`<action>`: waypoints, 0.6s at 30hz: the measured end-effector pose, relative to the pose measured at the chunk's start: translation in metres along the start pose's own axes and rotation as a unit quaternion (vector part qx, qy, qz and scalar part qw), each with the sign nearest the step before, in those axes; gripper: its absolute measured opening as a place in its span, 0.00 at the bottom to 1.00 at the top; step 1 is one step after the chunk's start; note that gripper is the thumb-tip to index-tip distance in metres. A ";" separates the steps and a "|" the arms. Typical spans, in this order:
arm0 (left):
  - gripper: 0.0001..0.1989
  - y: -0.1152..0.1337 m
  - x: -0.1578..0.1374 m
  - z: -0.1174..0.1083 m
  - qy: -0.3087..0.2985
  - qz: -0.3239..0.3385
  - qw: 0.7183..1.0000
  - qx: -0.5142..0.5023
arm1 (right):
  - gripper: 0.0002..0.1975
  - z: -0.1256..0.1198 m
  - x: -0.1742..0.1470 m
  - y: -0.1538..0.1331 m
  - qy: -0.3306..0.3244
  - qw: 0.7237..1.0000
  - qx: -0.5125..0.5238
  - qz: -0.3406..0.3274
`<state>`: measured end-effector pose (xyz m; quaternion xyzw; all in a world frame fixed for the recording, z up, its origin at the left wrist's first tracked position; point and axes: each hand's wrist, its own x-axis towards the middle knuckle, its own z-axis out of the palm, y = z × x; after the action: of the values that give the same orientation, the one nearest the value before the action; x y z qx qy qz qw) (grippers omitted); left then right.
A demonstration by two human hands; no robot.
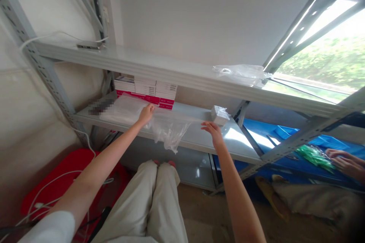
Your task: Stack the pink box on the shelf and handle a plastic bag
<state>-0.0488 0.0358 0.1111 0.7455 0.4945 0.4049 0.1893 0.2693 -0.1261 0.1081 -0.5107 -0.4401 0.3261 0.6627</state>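
Over the middle shelf (234,140) of a grey metal rack, a clear plastic bag (171,127) is stretched sideways between my hands. My left hand (146,114) is closed on its upper edge, in front of stacked white and pink boxes (154,93). At the other end, my right hand (212,129) pinches the film between thumb and fingers. Part of the bag hangs crumpled over the shelf's front edge. More clear plastic (122,110) lies flat to the left of my left hand. A small white box (219,114) stands just behind my right hand.
Another clear bag (242,73) and a small flat device (89,45) lie on the upper shelf. A red plastic stool (57,178) with white cables stands at lower left. At right, another person's hands (346,163) handle green packaging (316,157) over a blue surface.
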 end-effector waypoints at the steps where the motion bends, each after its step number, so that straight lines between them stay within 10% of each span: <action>1: 0.08 0.001 0.004 0.006 -0.003 -0.015 1.000 -0.001 | 0.17 0.001 0.006 0.005 0.024 1.000 0.007 -0.001; 7: 0.08 -0.005 0.014 0.036 -0.006 -0.086 0.996 0.022 | 0.33 0.029 0.000 0.053 0.112 0.991 0.047 0.061; 13: 0.17 0.000 0.000 0.044 0.048 -0.086 0.993 0.059 | 0.44 0.080 -0.049 0.098 -0.008 0.996 -0.081 0.031; 18: 0.18 0.022 -0.059 0.041 0.178 0.005 0.983 0.040 | 0.22 0.101 -0.048 0.091 -0.036 0.983 -0.176 -0.029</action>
<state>-0.0143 -0.0218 0.0769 0.6711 0.5323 0.5117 0.0664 0.1589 -0.1045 0.0172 -0.5945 -0.5289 0.2426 0.5550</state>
